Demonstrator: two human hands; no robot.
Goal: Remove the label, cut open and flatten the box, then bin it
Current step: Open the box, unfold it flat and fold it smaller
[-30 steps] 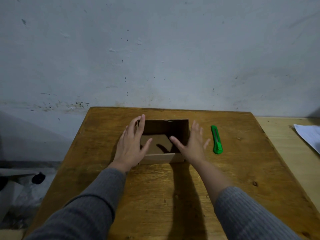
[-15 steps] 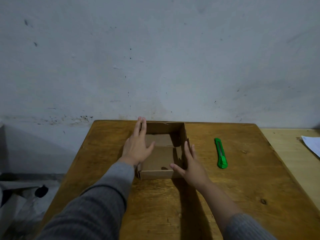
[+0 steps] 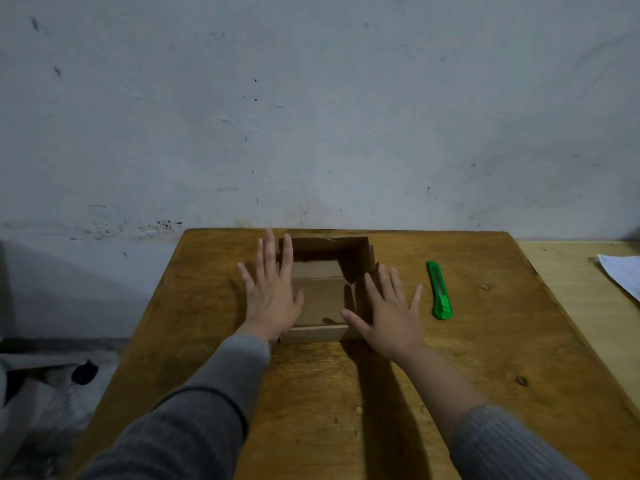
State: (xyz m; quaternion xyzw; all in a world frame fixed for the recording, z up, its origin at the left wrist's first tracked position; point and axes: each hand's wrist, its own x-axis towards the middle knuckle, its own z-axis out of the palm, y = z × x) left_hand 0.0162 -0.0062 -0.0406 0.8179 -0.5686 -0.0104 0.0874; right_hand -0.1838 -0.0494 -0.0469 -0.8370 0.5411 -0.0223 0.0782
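Cardboard box (image 3: 320, 296) | mouth up | long axis toward wall | hands flanking

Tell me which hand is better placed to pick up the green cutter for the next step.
The right hand. The green cutter lies on the table just beyond its fingers, with nothing between. The left hand is on the far side of the box.

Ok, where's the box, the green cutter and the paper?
box (image 3: 320, 299), head view, on its inside floor.
cutter (image 3: 439, 289), head view, on the middle of its green body.
paper (image 3: 623, 275), head view, on the white sheet at the right edge.
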